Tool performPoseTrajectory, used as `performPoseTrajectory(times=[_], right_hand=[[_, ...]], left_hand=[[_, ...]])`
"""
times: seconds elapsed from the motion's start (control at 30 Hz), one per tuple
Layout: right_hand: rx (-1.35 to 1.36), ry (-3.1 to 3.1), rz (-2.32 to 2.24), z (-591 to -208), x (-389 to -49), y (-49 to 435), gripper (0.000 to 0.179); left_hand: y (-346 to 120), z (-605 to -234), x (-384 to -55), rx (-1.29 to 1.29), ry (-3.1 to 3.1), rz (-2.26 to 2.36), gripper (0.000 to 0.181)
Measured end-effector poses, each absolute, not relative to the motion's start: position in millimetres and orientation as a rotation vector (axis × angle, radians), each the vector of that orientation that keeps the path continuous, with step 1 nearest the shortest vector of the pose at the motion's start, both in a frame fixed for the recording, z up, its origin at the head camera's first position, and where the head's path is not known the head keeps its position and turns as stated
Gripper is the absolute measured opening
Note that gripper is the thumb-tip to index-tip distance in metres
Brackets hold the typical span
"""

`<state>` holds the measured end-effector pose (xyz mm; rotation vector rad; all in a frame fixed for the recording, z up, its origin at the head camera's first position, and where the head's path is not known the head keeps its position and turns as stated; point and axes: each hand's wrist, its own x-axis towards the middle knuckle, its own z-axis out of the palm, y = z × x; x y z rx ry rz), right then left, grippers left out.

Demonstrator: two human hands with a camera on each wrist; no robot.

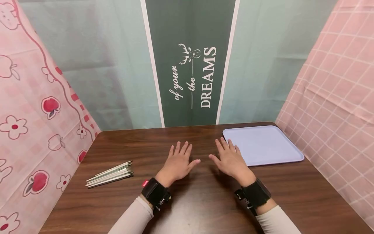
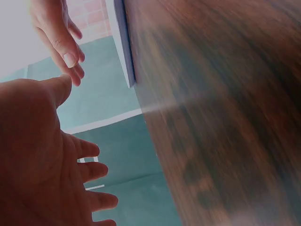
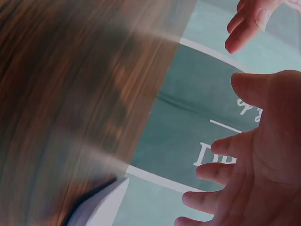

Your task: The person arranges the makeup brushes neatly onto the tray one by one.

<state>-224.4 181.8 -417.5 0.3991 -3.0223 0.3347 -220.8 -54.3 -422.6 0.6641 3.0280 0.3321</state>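
Note:
Above the middle of the table, my left hand (image 1: 177, 164) hovers palm down with its fingers straight and spread, holding nothing. My right hand (image 1: 230, 159) mirrors it, also spread and holding nothing, its fingertips beside the near left edge of a lavender tray (image 1: 263, 146). In both wrist views a gap shows between the palms and the table. A bundle of thin pale sticks (image 1: 111, 175), several with dark or greenish sides, lies on the table well to the left of my left hand. Their exact kind is too small to tell.
The dark brown wooden table (image 1: 187, 208) ends at a green curtain (image 1: 190, 117) with white lettering. Pink patterned cloth (image 1: 38, 130) hangs along the left side, and pink checked cloth (image 1: 330, 107) along the right. Black camera straps circle both wrists.

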Motion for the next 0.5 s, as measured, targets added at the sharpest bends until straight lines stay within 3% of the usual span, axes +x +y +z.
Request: performPoseTrajectory(times=[0.5], right_hand=[[0.310,-3.045,0.325,-414,-224,220,0.074]], left_hand=[[-16,-418,-226,0.735,3.006,0.280,0.079]])
